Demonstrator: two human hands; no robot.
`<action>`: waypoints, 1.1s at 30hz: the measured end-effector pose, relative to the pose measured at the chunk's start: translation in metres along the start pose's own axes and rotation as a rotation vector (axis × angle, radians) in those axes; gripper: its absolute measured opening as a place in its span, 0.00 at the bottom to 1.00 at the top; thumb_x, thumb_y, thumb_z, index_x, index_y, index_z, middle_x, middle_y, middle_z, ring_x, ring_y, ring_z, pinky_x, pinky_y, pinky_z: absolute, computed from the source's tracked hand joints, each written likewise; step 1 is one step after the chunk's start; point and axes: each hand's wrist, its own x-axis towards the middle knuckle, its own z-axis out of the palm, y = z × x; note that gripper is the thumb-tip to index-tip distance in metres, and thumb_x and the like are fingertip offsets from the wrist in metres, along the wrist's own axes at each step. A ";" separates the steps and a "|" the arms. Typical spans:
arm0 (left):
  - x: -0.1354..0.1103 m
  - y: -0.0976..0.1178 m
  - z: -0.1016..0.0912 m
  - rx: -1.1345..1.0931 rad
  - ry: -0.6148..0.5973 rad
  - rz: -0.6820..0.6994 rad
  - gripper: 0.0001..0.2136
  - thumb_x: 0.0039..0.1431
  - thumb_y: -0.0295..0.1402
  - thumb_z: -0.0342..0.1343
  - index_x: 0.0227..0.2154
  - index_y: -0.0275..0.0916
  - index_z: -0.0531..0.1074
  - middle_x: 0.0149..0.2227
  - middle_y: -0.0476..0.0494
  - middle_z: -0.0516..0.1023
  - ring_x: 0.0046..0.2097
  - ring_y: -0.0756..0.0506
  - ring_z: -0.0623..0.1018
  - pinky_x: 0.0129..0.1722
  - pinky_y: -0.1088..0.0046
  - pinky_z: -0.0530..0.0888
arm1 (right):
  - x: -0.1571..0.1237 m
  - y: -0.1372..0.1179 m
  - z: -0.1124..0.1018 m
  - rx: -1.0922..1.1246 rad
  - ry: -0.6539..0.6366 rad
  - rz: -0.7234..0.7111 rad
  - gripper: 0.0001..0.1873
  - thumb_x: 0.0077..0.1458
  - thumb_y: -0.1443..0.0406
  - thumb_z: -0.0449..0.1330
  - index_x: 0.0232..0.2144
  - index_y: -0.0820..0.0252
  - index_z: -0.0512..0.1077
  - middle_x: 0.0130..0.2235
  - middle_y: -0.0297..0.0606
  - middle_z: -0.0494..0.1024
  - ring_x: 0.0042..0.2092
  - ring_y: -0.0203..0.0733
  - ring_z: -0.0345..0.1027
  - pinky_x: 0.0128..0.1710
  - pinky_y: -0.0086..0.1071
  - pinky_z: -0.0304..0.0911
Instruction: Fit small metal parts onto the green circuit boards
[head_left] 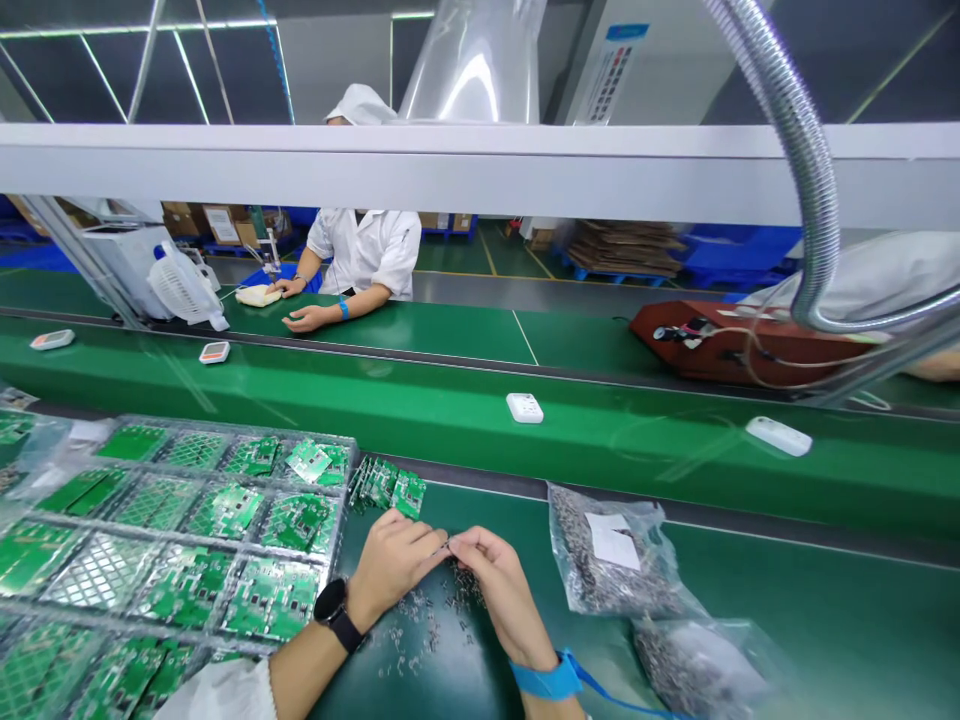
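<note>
Over the green tabletop, my left hand (397,562) and my right hand (493,578) meet at the fingertips, both pinched closed. A thin dark sliver (448,545) shows between them; its kind is too small to tell, and my fingers hide most of it. Under and in front of my hands lie many loose small metal parts (427,625), strewn on the table. Just beyond my left hand, several green circuit boards (390,484) stand and lean in a row. A black watch is on my left wrist, a blue wrist strap (546,680) with a cord on my right.
At left, a clear compartment tray (105,525) holds many circuit boards. To the right lie two plastic bags of small metal parts, one farther (611,555) and one nearer (694,665). A green ledge (420,405) carries small white devices. A co-worker (364,255) sits across.
</note>
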 end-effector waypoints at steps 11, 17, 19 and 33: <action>0.000 -0.001 -0.003 -0.024 -0.025 -0.020 0.15 0.75 0.35 0.50 0.33 0.42 0.77 0.32 0.48 0.83 0.32 0.48 0.78 0.36 0.66 0.64 | 0.000 0.005 0.004 0.049 -0.005 -0.043 0.21 0.48 0.48 0.74 0.27 0.58 0.78 0.29 0.34 0.76 0.34 0.42 0.66 0.38 0.34 0.61; 0.000 0.000 -0.004 -0.052 -0.006 -0.077 0.12 0.74 0.35 0.51 0.37 0.43 0.79 0.35 0.46 0.84 0.35 0.47 0.80 0.37 0.66 0.66 | -0.001 0.004 0.008 0.030 0.007 -0.097 0.20 0.50 0.47 0.73 0.31 0.57 0.79 0.31 0.36 0.77 0.37 0.45 0.69 0.39 0.35 0.64; 0.000 0.001 -0.004 -0.037 -0.006 -0.066 0.12 0.74 0.35 0.51 0.37 0.43 0.79 0.35 0.46 0.85 0.35 0.47 0.80 0.37 0.66 0.65 | -0.001 0.005 0.008 0.030 0.006 -0.103 0.20 0.50 0.47 0.73 0.30 0.57 0.79 0.31 0.35 0.77 0.36 0.44 0.68 0.39 0.34 0.64; 0.003 0.002 -0.007 -0.180 0.021 -0.171 0.11 0.72 0.36 0.54 0.37 0.43 0.80 0.35 0.46 0.85 0.35 0.47 0.81 0.39 0.67 0.68 | 0.001 0.010 0.008 -0.019 0.028 -0.139 0.22 0.53 0.45 0.71 0.32 0.58 0.77 0.31 0.35 0.76 0.34 0.43 0.67 0.35 0.33 0.63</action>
